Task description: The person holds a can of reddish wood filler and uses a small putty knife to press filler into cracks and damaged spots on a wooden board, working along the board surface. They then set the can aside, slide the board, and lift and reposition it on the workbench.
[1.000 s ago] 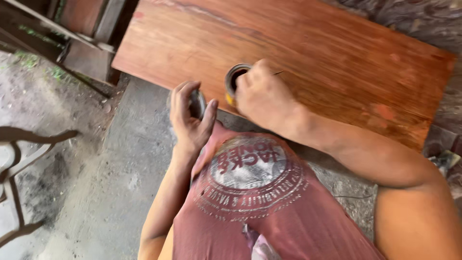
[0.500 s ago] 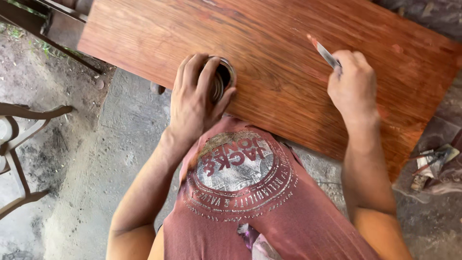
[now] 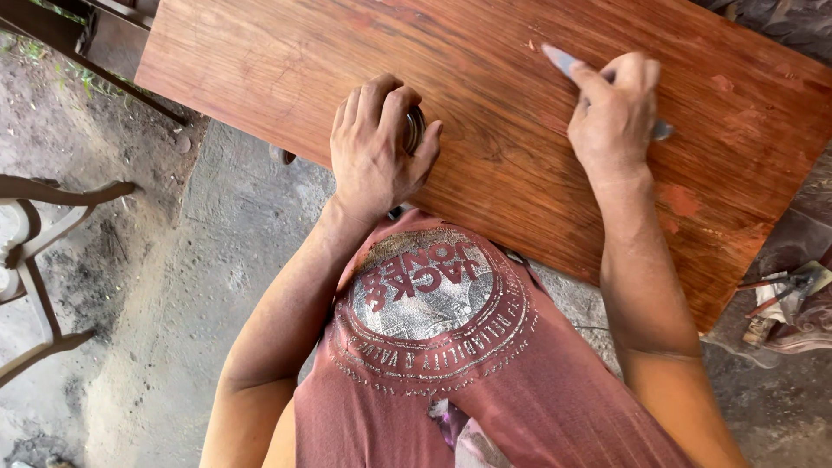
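Reddish-brown wood fills the top of our head view: a big flat wooden board (image 3: 485, 113) with a smooth, shiny face and a few paler red patches near its right end.

Our left hand (image 3: 377, 147) is curled down over a small round tin (image 3: 414, 130) that sits on the board near its close edge. The fingers wrap the top of the tin, so we see only a bit of its rim. We think the tin is light and hard, and it may be slippery, so holding it around the sides is best.

Our right hand (image 3: 615, 108) is closed on a thin grey blade tool (image 3: 562, 62). The flat tip points up and left, just over the wood, and the other end pokes out past the knuckles. It looks stiff and light, best pinched near the middle.

On the dusty grey ground (image 3: 173, 286) a curvy wooden chair frame (image 3: 35, 260) stands at the left. Some small tools (image 3: 784, 290) lie at the right.
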The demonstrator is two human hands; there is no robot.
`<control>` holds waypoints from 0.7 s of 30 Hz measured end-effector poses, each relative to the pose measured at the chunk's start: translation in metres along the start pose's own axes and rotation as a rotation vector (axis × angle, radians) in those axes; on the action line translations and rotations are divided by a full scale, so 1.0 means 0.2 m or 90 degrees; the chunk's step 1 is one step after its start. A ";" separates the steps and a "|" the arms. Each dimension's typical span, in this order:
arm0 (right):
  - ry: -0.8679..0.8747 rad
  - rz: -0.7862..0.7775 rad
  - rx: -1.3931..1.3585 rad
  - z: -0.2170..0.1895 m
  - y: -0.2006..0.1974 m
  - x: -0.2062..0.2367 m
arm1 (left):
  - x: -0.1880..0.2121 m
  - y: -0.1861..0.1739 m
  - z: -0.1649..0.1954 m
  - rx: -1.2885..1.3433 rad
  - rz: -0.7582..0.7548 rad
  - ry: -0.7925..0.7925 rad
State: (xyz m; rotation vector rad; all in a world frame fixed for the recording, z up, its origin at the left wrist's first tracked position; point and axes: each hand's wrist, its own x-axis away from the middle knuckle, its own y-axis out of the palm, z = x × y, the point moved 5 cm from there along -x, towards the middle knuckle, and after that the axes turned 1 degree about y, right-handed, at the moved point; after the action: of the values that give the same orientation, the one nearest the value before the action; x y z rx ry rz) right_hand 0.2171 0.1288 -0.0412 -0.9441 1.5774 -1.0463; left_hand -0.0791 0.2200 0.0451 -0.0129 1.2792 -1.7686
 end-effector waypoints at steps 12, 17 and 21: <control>0.186 -0.210 -0.214 -0.01 0.08 -0.04 | 0.00 0.00 0.00 -0.009 0.002 0.015; 0.106 -0.113 -0.176 -0.04 0.05 -0.07 | 0.00 0.01 0.00 -0.014 -0.002 0.017; 0.114 -0.065 -0.128 -0.06 0.05 -0.10 | 0.00 0.00 0.00 -0.012 -0.001 0.023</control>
State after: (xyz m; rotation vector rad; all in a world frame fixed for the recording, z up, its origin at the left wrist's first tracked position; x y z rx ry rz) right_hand 0.2085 0.1539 -0.0430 -1.1011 1.8240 -1.0818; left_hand -0.0782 0.2206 0.0447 0.0079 1.3224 -1.7647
